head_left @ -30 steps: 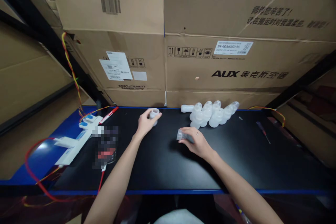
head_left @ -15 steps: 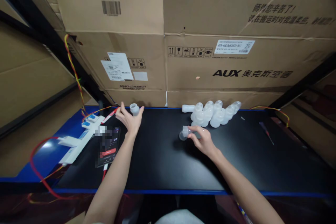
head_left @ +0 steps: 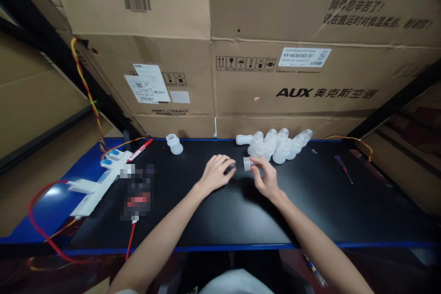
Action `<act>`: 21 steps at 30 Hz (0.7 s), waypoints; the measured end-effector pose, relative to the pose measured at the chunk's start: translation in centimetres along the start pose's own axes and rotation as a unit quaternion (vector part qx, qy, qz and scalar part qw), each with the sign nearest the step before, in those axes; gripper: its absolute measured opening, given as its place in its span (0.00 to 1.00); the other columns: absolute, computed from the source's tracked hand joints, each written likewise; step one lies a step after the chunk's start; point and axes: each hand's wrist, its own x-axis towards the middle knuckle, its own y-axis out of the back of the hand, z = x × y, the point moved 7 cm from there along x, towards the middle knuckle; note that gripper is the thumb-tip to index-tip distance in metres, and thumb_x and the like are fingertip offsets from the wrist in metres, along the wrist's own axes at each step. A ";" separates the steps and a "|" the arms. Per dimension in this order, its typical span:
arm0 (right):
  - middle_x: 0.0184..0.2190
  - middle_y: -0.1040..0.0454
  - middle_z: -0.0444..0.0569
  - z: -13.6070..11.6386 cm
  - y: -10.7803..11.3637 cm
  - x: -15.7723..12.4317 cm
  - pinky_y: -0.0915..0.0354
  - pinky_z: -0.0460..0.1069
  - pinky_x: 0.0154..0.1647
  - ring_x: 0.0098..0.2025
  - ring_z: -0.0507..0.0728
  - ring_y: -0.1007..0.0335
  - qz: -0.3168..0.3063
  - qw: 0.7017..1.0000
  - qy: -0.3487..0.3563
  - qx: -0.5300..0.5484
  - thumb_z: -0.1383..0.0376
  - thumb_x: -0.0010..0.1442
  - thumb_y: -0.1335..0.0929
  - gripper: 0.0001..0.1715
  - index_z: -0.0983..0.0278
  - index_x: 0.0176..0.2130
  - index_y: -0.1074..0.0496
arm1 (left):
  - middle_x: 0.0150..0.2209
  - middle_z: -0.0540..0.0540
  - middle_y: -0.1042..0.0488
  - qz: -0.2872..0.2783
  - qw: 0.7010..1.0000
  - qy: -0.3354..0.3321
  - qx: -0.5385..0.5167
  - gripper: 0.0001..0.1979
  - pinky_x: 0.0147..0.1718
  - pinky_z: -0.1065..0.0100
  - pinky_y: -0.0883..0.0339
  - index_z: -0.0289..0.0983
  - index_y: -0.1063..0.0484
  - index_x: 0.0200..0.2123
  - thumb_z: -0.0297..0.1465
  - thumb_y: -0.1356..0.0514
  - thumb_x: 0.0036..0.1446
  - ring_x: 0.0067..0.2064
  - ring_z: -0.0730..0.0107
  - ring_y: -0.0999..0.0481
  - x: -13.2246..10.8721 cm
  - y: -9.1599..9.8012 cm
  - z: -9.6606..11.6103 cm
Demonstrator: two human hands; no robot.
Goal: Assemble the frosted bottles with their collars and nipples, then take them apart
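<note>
My right hand (head_left: 266,178) grips a small clear plastic bottle (head_left: 248,164) on its side, threaded neck pointing left. My left hand (head_left: 215,172) is curled just left of that neck, fingers closed on something small and dark that I cannot make out. A white bottle (head_left: 174,144) stands alone at the back left of the black table (head_left: 213,211). Behind my right hand lies a pile of several translucent white bottles (head_left: 275,143), against the cardboard boxes (head_left: 275,78).
A phone (head_left: 137,190), blurred, lies at the left with a red cable. White power strips (head_left: 99,179), a red marker (head_left: 140,149) and red-yellow wires sit on the blue left edge. A small screwdriver (head_left: 343,169) lies at the right.
My left hand set the white bottle down at the back left, then moved right to meet my right hand. My right hand lifted its clear bottle slightly toward the pile.
</note>
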 end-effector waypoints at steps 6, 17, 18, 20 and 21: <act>0.40 0.21 0.52 -0.5 -1.1 -0.2 0.24 0.54 0.38 0.36 0.59 0.23 -0.043 0.999 0.027 -0.011 0.63 0.76 0.36 0.13 0.58 0.57 0.27 | 0.49 0.37 0.25 0.053 0.958 0.245 0.142 0.16 0.42 0.58 0.27 0.40 0.18 0.54 0.35 0.38 0.67 0.47 0.52 0.22 -1.2 4.9 -10.0; 0.40 0.22 0.51 0.7 -2.6 -1.0 0.27 0.53 0.40 0.36 0.58 0.24 -0.069 0.997 -0.002 -0.035 0.67 0.75 0.36 0.10 0.59 0.52 0.27 | 0.61 0.38 0.28 0.076 0.990 0.110 -0.041 0.30 0.46 0.61 0.20 0.42 0.32 0.70 0.37 0.35 0.67 0.48 0.61 0.17 -0.8 4.8 -5.8; 0.39 0.22 0.50 0.9 -2.8 -1.1 0.27 0.52 0.39 0.36 0.58 0.24 -0.071 0.997 -0.009 -0.039 0.67 0.74 0.36 0.09 0.60 0.51 0.27 | 0.61 0.38 0.27 0.057 0.993 0.059 -0.091 0.33 0.49 0.60 0.19 0.43 0.34 0.71 0.40 0.33 0.66 0.51 0.60 0.17 -0.6 4.0 -3.7; 0.39 0.22 0.50 1.0 -3.1 -1.2 0.28 0.51 0.38 0.35 0.57 0.24 -0.084 0.995 -0.012 -0.043 0.68 0.73 0.36 0.09 0.60 0.49 0.27 | 0.63 0.38 0.26 0.023 0.988 -0.006 -0.151 0.38 0.53 0.59 0.18 0.44 0.36 0.72 0.43 0.29 0.63 0.58 0.57 0.19 -0.6 2.5 -0.3; 0.38 0.22 0.50 1.1 -3.3 -1.3 0.29 0.51 0.38 0.35 0.57 0.24 -0.091 0.995 -0.011 -0.045 0.69 0.72 0.35 0.09 0.60 0.49 0.27 | 0.62 0.38 0.24 0.020 0.986 -0.028 -0.162 0.36 0.55 0.57 0.19 0.44 0.35 0.72 0.42 0.29 0.64 0.59 0.56 0.19 -0.7 1.9 1.0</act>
